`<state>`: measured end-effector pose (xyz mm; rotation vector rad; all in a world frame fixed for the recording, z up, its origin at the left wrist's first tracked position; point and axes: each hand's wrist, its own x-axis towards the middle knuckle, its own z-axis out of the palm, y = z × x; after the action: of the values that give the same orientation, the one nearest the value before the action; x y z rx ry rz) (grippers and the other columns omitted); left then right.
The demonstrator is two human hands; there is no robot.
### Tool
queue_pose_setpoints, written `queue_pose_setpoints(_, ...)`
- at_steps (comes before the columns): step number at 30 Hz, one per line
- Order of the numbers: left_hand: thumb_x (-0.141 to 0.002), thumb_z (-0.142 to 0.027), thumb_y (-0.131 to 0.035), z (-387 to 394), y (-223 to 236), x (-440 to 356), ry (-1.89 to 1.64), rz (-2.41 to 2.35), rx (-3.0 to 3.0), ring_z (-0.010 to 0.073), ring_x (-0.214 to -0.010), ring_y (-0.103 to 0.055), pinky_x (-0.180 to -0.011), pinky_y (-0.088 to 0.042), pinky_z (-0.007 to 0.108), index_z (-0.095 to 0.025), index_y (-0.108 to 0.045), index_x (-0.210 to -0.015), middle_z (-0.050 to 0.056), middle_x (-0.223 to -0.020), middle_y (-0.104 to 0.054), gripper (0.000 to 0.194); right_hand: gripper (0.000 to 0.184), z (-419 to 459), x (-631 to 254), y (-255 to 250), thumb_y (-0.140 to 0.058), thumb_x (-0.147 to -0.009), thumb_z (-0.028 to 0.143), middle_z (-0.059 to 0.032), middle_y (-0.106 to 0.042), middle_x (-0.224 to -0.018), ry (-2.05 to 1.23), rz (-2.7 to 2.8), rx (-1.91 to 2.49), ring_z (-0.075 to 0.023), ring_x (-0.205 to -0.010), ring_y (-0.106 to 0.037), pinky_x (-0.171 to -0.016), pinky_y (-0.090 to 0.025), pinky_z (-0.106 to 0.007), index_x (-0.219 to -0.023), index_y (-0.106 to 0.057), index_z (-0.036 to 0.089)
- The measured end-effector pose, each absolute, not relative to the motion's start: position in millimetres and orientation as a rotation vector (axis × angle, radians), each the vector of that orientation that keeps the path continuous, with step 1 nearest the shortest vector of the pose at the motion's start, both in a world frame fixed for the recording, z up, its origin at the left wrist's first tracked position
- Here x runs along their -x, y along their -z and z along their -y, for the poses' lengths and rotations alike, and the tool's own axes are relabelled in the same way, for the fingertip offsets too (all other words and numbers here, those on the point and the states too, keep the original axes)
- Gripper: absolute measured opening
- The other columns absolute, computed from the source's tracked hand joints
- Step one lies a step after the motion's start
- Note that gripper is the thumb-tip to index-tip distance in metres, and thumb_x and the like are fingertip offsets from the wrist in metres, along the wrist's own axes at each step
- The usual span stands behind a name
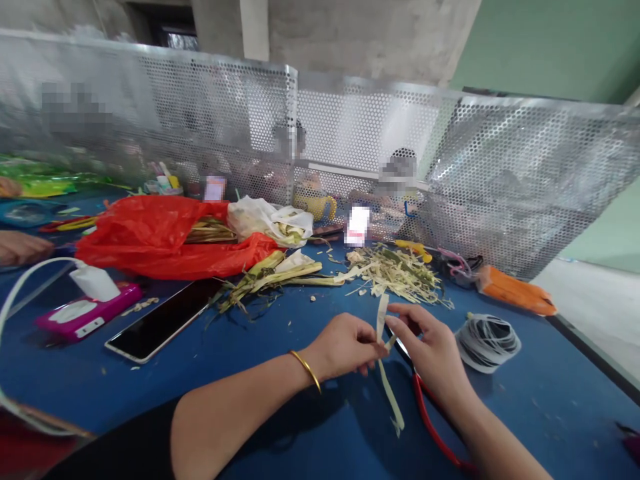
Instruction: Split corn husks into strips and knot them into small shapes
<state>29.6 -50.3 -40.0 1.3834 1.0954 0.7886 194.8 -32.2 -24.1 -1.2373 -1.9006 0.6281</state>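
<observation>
My left hand (pixel 350 343), with a gold bangle at the wrist, pinches a pale strip of dried husk (pixel 387 393) between thumb and fingers. One end of the strip stands up above the fingers, and the other hangs down below them. At the upper part of the strip is my right hand (pixel 425 340), its thumb and forefinger closed at the strip's edge. Under the right hand lies a red-handled metal tool (pixel 425 413), partly covered, so its kind is unclear. A heap of shredded husk (pixel 400 272) lies just beyond both hands.
Left on the blue table (pixel 240 387) are a phone (pixel 160 323), a purple power strip (pixel 90 312) and a red plastic bag (pixel 145 233) holding stalks. A coil of clear line (pixel 487 343) and an orange packet (pixel 517 290) lie right. A perforated metal screen (pixel 350 120) stands behind. Another person's hand (pixel 23 248) shows far left.
</observation>
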Motion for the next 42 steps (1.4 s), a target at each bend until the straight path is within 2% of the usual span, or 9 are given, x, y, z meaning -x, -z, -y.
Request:
queue_pose_setpoints(3,-0.071,-0.043,-0.06,56.9,39.7,-32.1,-0.702,-1.098,-1.451,0.0106,-0.044,-0.052,-0.047,-0.039,0.021,-0.017,-0.059,-0.055,-0.002,-0.05,-0.057,0.031,0.028,30.3,-192.9,29.0,-0.061,-0.08,0.046,0.003,-0.049,-0.058,-0.912,1.831,1.241,-0.0127,-0.054,-0.043,-0.052,-0.033,-0.025,-0.071,-0.059,0.019)
queue_pose_setpoints(5,-0.072,-0.041,-0.059,57.5,38.6,-31.6,-0.685,-1.149,-1.491,0.0105,-0.043,-0.052,-0.046,-0.039,0.02,-0.017,-0.058,-0.051,-0.002,-0.047,-0.056,0.032,0.027,33.5,-190.8,27.3,-0.059,-0.082,0.042,0.0032,-0.049,-0.058,-0.949,1.794,1.202,-0.0121,-0.054,-0.043,-0.051,-0.033,-0.024,-0.067,-0.054,0.02)
queue_pose_setpoints(9,-0.073,-0.035,-0.057,49.6,37.7,-27.4,-0.779,-1.306,-1.39,0.0105,-0.04,-0.051,-0.045,-0.039,0.021,-0.017,-0.059,-0.049,-0.001,-0.043,-0.055,0.03,0.015,44.4,-188.3,19.2,-0.053,-0.085,0.032,0.0019,-0.056,-0.064,-0.633,1.876,1.185,-0.0132,-0.06,-0.05,-0.057,-0.038,-0.024,-0.075,-0.054,0.021)
queue_pose_setpoints(14,-0.071,-0.035,-0.063,41.9,34.7,-25.4,-0.955,-1.28,-0.988,0.0098,-0.04,-0.052,-0.044,-0.039,0.021,-0.014,-0.062,-0.055,0.001,-0.048,-0.059,0.027,0.007,51.6,-187.5,22.2,-0.052,-0.087,0.025,-0.0003,-0.069,-0.078,-0.198,2.088,1.186,-0.0161,-0.07,-0.06,-0.064,-0.041,-0.026,-0.085,-0.059,0.023)
queue_pose_setpoints(19,-0.07,-0.034,-0.065,46.2,31.8,-29.9,-1.037,-1.234,-0.934,0.0097,-0.043,-0.053,-0.045,-0.04,0.021,-0.014,-0.06,-0.053,0.001,-0.049,-0.058,0.027,0.008,58.8,-181.5,25.1,-0.052,-0.088,0.016,-0.0014,-0.071,-0.077,0.212,2.215,0.821,-0.0139,-0.066,-0.061,-0.074,-0.041,-0.029,-0.085,-0.058,0.021)
queue_pose_setpoints(25,-0.061,-0.04,-0.073,48.0,31.4,-30.5,-1.058,-1.117,-0.809,0.0099,-0.047,-0.054,-0.053,-0.043,0.022,-0.014,-0.063,-0.055,-0.001,-0.05,-0.058,0.029,0.01,63.5,-175.9,23.9,-0.053,-0.088,0.013,-0.002,-0.071,-0.081,0.309,2.244,0.805,-0.0153,-0.072,-0.063,-0.086,-0.037,-0.035,-0.087,-0.06,0.02)
queue_pose_setpoints(32,-0.061,-0.021,-0.068,47.6,24.7,-23.6,-1.003,-0.893,-0.766,0.0123,-0.064,-0.063,-0.067,-0.048,0.023,-0.013,-0.066,-0.066,0.003,-0.067,-0.067,0.01,0.011,60.9,-180.3,21.3,-0.055,-0.088,0.017,-0.0007,-0.07,-0.079,0.322,2.117,0.949,-0.016,-0.074,-0.061,-0.083,-0.033,-0.035,-0.082,-0.062,0.022)
queue_pose_setpoints(38,-0.065,-0.023,-0.062,48.7,21.7,-19.0,-0.979,-0.847,-0.813,0.0129,-0.069,-0.063,-0.064,-0.046,0.021,-0.013,-0.069,-0.074,0.005,-0.073,-0.068,0.015,0.014,60.6,-181.0,20.9,-0.052,-0.09,0.018,-0.0007,-0.07,-0.078,0.347,2.144,0.976,-0.0155,-0.072,-0.061,-0.084,-0.031,-0.035,-0.083,-0.064,0.021)
queue_pose_setpoints(42,-0.064,-0.029,-0.069,48.6,22.0,-19.6,-0.99,-0.872,-0.825,0.0117,-0.067,-0.061,-0.06,-0.041,0.02,-0.013,-0.07,-0.076,0.004,-0.069,-0.066,0.02,0.015,59.7,-180.1,24.5,-0.053,-0.09,0.019,-0.0004,-0.067,-0.072,0.324,2.111,0.996,-0.015,-0.07,-0.059,-0.082,-0.032,-0.035,-0.079,-0.063,0.021)
